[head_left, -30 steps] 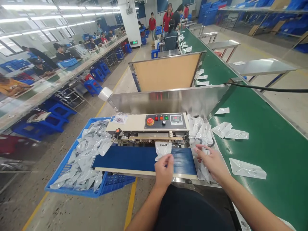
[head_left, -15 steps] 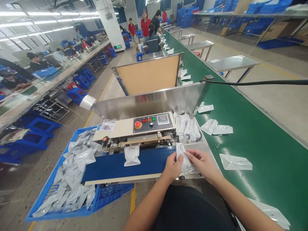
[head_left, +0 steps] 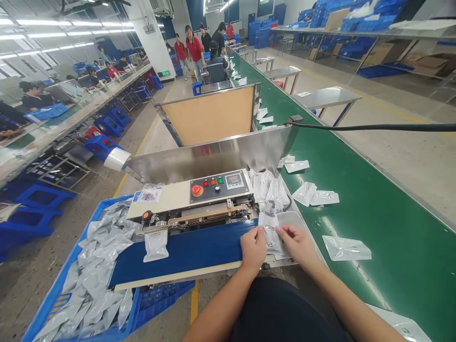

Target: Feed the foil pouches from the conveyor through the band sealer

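Long green conveyor [head_left: 388,199] right of flat blue belt [head_left: 203,249]; at belt's right end, left hand [head_left: 253,247] and right hand [head_left: 298,243] pinch silvery-white plastic pouch [head_left: 272,243].

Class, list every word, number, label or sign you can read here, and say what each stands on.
No words or numbers are legible.
Held pouch: a triangular mark, like a recycling sign; other print too small.
Digital display: red digits, too small.
Blue-and-white label: blurred.
Green lit sign: too small.
Pouch on the green belt: dark print, too small.
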`<move>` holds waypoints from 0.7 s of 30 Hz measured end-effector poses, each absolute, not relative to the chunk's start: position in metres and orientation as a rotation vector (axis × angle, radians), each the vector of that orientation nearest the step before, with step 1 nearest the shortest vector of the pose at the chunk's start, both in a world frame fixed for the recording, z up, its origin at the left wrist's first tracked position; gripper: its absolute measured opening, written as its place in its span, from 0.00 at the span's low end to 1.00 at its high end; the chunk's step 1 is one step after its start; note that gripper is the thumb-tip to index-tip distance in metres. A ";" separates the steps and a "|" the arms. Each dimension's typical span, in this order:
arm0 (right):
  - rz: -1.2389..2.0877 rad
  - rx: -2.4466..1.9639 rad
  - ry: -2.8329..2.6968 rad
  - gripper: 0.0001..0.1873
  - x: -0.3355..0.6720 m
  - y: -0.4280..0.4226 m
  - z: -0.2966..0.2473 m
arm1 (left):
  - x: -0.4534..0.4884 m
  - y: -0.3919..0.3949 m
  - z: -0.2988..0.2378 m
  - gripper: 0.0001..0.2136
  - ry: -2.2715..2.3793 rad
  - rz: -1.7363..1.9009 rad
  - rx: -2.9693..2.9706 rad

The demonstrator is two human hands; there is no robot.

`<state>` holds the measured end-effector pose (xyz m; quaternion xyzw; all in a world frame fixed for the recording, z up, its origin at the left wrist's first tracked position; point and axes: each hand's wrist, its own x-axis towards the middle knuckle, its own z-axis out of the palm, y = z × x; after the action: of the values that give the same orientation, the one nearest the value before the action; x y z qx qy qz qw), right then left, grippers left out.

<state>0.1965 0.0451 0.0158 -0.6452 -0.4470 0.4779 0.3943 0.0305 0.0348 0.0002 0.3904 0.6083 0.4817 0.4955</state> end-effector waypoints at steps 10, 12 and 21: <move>1.355 -1.639 -0.870 0.23 0.169 0.094 -0.008 | 0.015 0.069 -0.029 0.24 1.597 1.229 0.586; 1.411 -1.632 -0.895 0.23 0.154 0.099 -0.008 | 0.002 0.065 -0.029 0.25 1.622 1.254 0.578; 1.516 -1.617 -1.086 0.27 0.162 0.052 0.005 | -0.070 0.043 -0.024 0.17 1.682 1.353 0.413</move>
<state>0.1618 0.0519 0.0054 -0.6182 -0.4153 0.5799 0.3303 -0.0697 0.0433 -0.0241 0.1674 0.6817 0.5485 0.4544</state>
